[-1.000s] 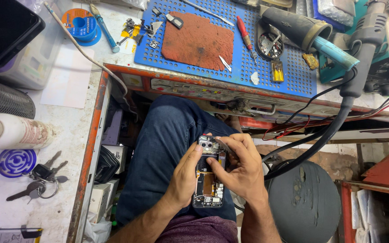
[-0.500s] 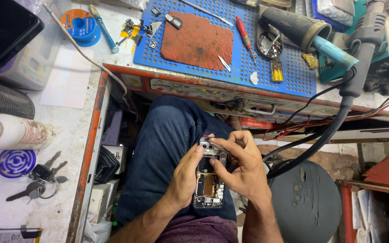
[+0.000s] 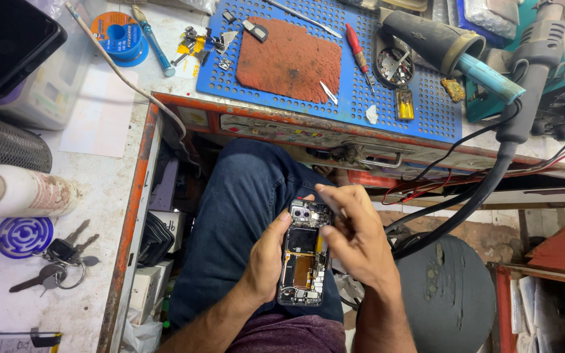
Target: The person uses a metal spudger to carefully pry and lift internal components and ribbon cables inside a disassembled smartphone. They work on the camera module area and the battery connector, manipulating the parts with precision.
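An opened phone (image 3: 304, 256), back cover off with its camera module, boards and copper-coloured flex showing, is held over my lap. My left hand (image 3: 266, 261) grips its left edge from below. My right hand (image 3: 353, 235) rests against the phone's right side, its fingertips pinched together at the top right corner near the cameras; whether something small sits between them cannot be made out. Both forearms come up from the bottom of the view, above my blue jeans (image 3: 240, 216).
A blue perforated work mat (image 3: 420, 104) with a rust-red pad (image 3: 289, 60), a red screwdriver (image 3: 359, 53), tweezers and small parts lies on the bench. A hot-air handle with black hose (image 3: 511, 124) hangs right. Keys (image 3: 57, 261), solder spool (image 3: 118, 36), white bottle (image 3: 24, 193) sit left. Dark stool (image 3: 449, 294).
My right hand's fingers have lifted off the phone's middle and drawn up to its top right corner. The phone sits slightly more upright; the left hand keeps its grip.
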